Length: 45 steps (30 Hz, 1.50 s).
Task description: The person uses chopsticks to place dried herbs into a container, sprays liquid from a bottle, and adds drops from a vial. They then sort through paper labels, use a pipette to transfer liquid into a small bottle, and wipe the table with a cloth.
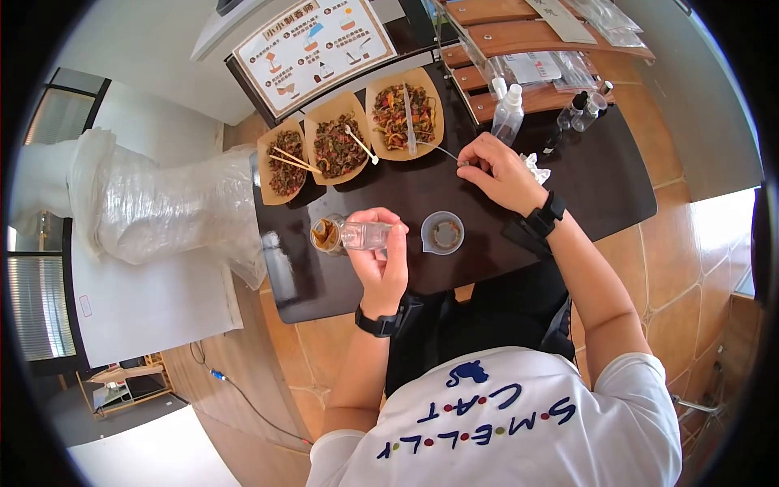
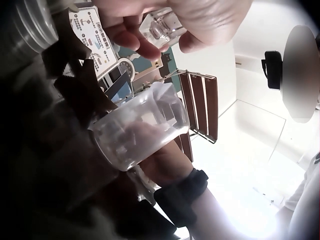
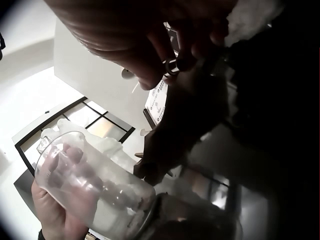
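Left hand (image 1: 381, 266) pinches clear bottle (image 1: 367, 236), long axis sideways, jar (image 1: 331, 251) off its left end; measuring cup (image 1: 442, 217) right of this nearer grip. Right hand (image 1: 505, 172) pinches tiny unclear object (image 1: 463, 164).

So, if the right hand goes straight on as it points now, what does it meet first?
In the head view, the right hand points toward the rightmost tray, so it would probably meet that tray's edge first. Its height is unclear; it might pass over.
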{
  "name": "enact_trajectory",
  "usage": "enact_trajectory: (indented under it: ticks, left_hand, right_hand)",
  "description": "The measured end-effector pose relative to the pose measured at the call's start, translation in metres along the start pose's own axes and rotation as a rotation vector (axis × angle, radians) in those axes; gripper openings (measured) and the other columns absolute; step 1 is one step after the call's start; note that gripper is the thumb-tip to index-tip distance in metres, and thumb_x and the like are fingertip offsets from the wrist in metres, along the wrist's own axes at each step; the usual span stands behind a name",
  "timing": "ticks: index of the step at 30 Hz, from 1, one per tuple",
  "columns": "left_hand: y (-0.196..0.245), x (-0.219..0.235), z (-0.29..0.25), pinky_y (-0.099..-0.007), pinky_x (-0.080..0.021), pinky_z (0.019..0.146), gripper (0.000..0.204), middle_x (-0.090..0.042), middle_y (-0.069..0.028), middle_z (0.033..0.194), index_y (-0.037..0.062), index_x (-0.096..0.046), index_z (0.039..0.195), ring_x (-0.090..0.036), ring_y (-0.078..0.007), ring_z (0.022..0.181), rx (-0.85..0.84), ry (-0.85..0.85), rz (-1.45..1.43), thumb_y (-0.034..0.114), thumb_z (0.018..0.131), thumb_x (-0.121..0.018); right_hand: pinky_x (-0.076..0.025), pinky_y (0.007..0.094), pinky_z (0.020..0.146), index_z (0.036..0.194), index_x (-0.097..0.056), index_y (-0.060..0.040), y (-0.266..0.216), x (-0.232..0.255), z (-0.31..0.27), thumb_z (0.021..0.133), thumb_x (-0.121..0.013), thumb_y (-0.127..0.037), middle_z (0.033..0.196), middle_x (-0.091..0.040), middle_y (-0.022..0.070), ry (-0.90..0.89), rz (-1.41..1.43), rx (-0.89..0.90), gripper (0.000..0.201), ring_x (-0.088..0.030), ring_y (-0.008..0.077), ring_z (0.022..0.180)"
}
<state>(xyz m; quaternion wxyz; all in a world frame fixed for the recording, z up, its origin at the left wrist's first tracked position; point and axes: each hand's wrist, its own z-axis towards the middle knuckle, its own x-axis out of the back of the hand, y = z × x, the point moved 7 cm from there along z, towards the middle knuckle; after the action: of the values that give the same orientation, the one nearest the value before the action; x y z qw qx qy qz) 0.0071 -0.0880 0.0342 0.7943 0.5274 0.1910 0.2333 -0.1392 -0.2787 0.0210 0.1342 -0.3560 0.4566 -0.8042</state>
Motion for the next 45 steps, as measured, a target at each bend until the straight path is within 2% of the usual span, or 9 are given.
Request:
enact_trajectory:
  ticks: [11,17,20,22,24,26,33,39,45]
  left_hand:
    - [-0.021,-0.003,0.008,-0.0265,-0.049,0.078,0.031,-0.058,-0.0083,0.105,0.0059,-0.043,0.126,-0.058,-0.0131,0.088,0.008,0.037,0.025,0.003,0.1,-0.06]
    - [-0.023,-0.003,0.018,-0.0235,-0.049,0.077,0.029,-0.059,-0.0073,0.106,0.0052,-0.044,0.124,-0.058,-0.0107,0.088,0.047,0.029,0.003,0.003,0.1,-0.061]
    - [-0.02,-0.002,0.028,-0.0237,-0.05,0.078,0.029,-0.059,-0.0065,0.106,0.0053,-0.045,0.124,-0.058,-0.0102,0.087,0.052,0.01,0.026,0.003,0.1,-0.061]
    - [-0.019,-0.003,0.032,-0.0239,-0.05,0.078,0.029,-0.06,-0.0061,0.105,0.0054,-0.046,0.124,-0.059,-0.01,0.087,0.031,-0.007,0.056,0.003,0.099,-0.062]
    - [-0.029,-0.003,0.031,-0.0241,-0.051,0.078,0.03,-0.061,-0.0051,0.105,0.0053,-0.047,0.125,-0.059,-0.0099,0.087,0.108,-0.022,0.086,0.004,0.099,-0.063]
    - [-0.034,-0.003,0.029,-0.0242,-0.051,0.079,0.031,-0.061,-0.0048,0.105,0.0051,-0.047,0.125,-0.06,-0.0099,0.087,0.119,-0.029,0.119,0.005,0.099,-0.063]
    - [-0.041,0.002,0.025,-0.0275,-0.051,0.083,0.034,-0.063,-0.0047,0.102,0.0009,-0.049,0.124,-0.06,-0.0101,0.09,0.143,0.0,0.172,0.008,0.097,-0.067]
    - [-0.032,-0.002,0.027,-0.0269,-0.051,0.082,0.033,-0.062,-0.0047,0.103,0.0021,-0.048,0.124,-0.06,-0.0106,0.088,0.038,-0.055,0.381,0.006,0.097,-0.067]
    - [-0.03,-0.004,0.026,-0.0282,-0.052,0.081,0.036,-0.066,-0.007,0.099,0.0004,-0.051,0.124,-0.064,-0.0131,0.087,0.074,-0.048,0.355,0.011,0.095,-0.07]
  right_hand:
    - [-0.051,0.0353,0.071,0.094,-0.067,-0.0037,0.012,-0.006,0.011,0.08,-0.08,-0.01,0.09,-0.061,0.0103,-0.123,-0.053,-0.026,0.021,-0.062,0.0241,0.078]
    - [-0.046,0.0265,0.063,0.094,-0.069,-0.0019,0.025,-0.001,0.014,0.082,-0.081,-0.01,0.081,-0.062,0.004,-0.076,0.103,-0.089,0.019,-0.057,0.012,0.068]
    - [-0.044,0.024,0.06,0.093,-0.069,-0.0024,0.027,0.002,0.012,0.086,-0.077,-0.009,0.072,-0.062,-0.0007,-0.069,0.21,-0.21,0.012,-0.052,0.006,0.063]
    - [-0.044,0.0237,0.06,0.092,-0.069,-0.0023,0.023,0.001,0.011,0.087,-0.077,-0.01,0.072,-0.062,-0.0008,-0.085,0.237,-0.193,0.012,-0.052,0.0059,0.064]
    - [-0.044,0.0235,0.06,0.091,-0.069,-0.0022,0.019,0.002,0.009,0.087,-0.077,-0.01,0.073,-0.062,-0.001,-0.098,0.259,-0.18,0.012,-0.053,0.0059,0.065]
    - [-0.044,0.0203,0.065,0.095,-0.069,-0.0032,0.017,-0.003,0.008,0.089,-0.076,-0.009,0.08,-0.062,-0.0043,-0.193,0.259,-0.204,0.011,-0.054,0.0026,0.071]
    - [-0.045,0.0214,0.065,0.095,-0.069,-0.003,0.02,-0.006,0.008,0.091,-0.075,-0.009,0.079,-0.062,-0.004,-0.183,0.289,-0.194,0.01,-0.055,0.0026,0.072]
    - [-0.046,0.0235,0.062,0.091,-0.068,-0.001,0.019,-0.008,0.008,0.089,-0.076,-0.012,0.073,-0.062,-0.0005,-0.147,0.315,-0.17,0.013,-0.056,0.0058,0.067]
    - [-0.047,0.0242,0.061,0.092,-0.068,-0.0003,0.017,-0.006,0.009,0.09,-0.076,-0.012,0.073,-0.065,0.0006,-0.14,0.299,-0.166,0.014,-0.058,0.0065,0.066]
